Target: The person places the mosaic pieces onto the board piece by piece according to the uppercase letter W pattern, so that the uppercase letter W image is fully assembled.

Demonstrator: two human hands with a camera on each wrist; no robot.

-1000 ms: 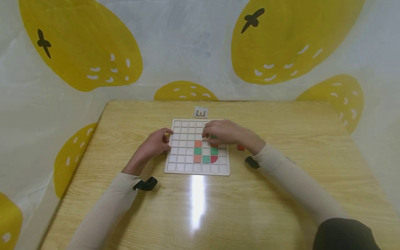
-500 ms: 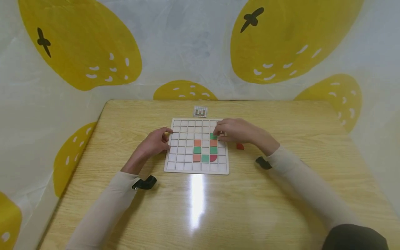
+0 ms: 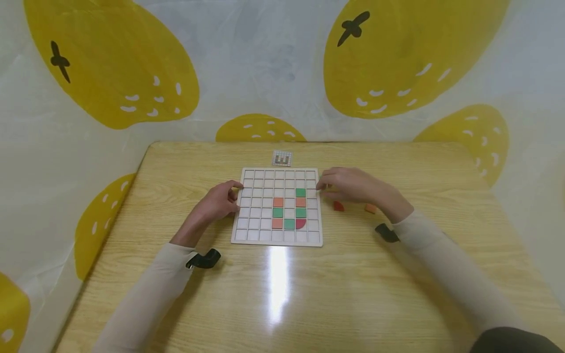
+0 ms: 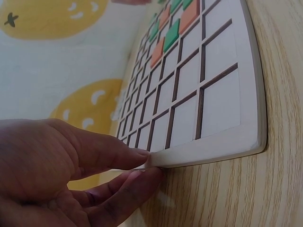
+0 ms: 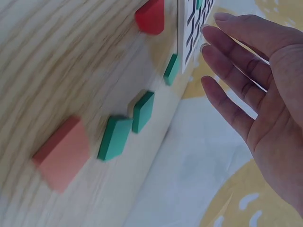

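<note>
A pale square grid board (image 3: 253, 240) lies on the table in the head view. Several green and orange square tiles and a red rounded tile (image 3: 300, 224) sit in its right-hand cells. At its left edge, my left hand (image 3: 217, 202) holds the rim; the left wrist view has thumb and finger right at the side of the frame. My right hand (image 3: 350, 184) hovers just beyond the board's right edge, fingers loosely bent and nothing between them. Under and beside it on the table are a red tile (image 5: 150, 18), several green tiles (image 5: 115, 137) and an orange tile (image 5: 64, 156).
Behind the board, near the table's far edge, lies a small card (image 3: 282, 158) with a brownish shape printed on a grid. A white cloth with yellow fruit prints (image 3: 260, 128) hangs along the back and left of the table (image 3: 375, 304).
My right hand has moved right, from above the board to past its right edge, uncovering the green and orange tiles in the cells. The left hand stays at the left rim.
</note>
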